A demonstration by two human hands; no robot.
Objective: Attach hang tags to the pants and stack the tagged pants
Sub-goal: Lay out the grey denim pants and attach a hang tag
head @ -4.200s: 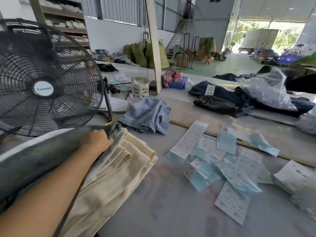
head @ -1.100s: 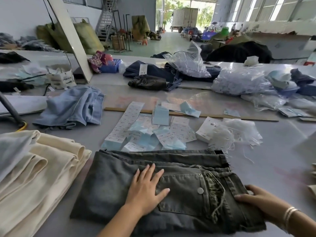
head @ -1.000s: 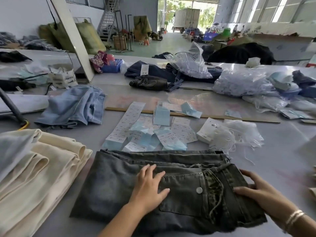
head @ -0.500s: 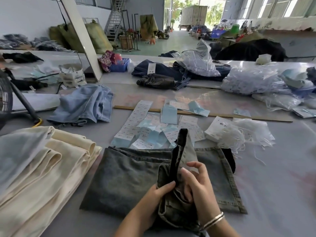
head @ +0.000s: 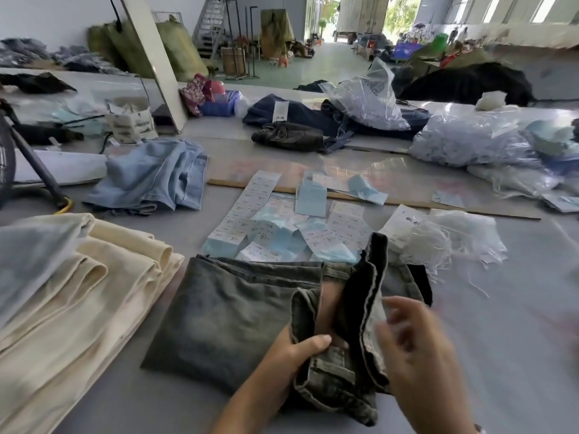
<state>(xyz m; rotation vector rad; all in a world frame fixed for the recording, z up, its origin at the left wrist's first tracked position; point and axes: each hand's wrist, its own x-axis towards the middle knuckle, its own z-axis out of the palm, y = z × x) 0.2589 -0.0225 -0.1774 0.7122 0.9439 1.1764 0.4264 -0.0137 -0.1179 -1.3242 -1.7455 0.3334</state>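
The right hand (head: 419,349) has let go of the grey pants' (head: 225,321) raised waistband.

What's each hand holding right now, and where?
Left hand grips the grey jeans at the lifted waistband. Right hand is blurred; its hold cannot be told.

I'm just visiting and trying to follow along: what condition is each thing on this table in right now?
Folded grey denim pants: flat, waistband lifted.
Left hand: grips the waistband.
Right hand: blurred, at the waistband's edge.
Cream folded pants: stacked.
Pale blue paper hang tags: scattered loose.
Light blue jeans: crumpled.
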